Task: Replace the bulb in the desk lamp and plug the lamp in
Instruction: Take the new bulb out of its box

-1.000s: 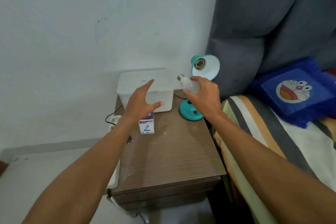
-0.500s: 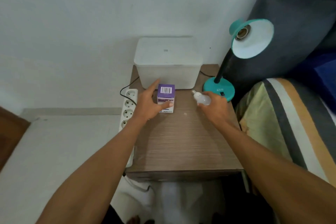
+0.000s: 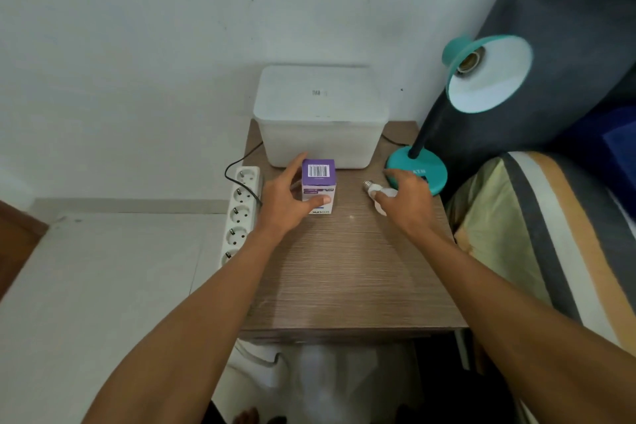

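I see my left hand (image 3: 287, 201) wrapped around the small purple-and-white cardboard bulb box (image 3: 318, 185), thumb across its front face and fingers reaching round its far left side; the box stands upright on the brown wood-grain bedside table (image 3: 347, 279), just in front of the white lidded plastic storage bin (image 3: 320, 117). My right hand (image 3: 407, 201) lies over the white screw-base light bulb (image 3: 377, 191), fingers curled down onto its globe, with the metal thread sticking out to the left. The bulb lies on its side on the tabletop; whether my fingers are gripping it or merely resting on it, I cannot tell. It sits just in front of the round base of the teal desk lamp (image 3: 425, 169), near the table's right rear corner. The lamp's dark neck rises to the teal shade (image 3: 490, 74), which tilts toward me and shows a bare brass socket (image 3: 469, 62) inside. A white multi-socket power strip (image 3: 242, 213) lies along the table's left edge, and a thin black cord (image 3: 241, 165) runs across it. A striped bed cover (image 3: 537, 234) borders the table on the right.
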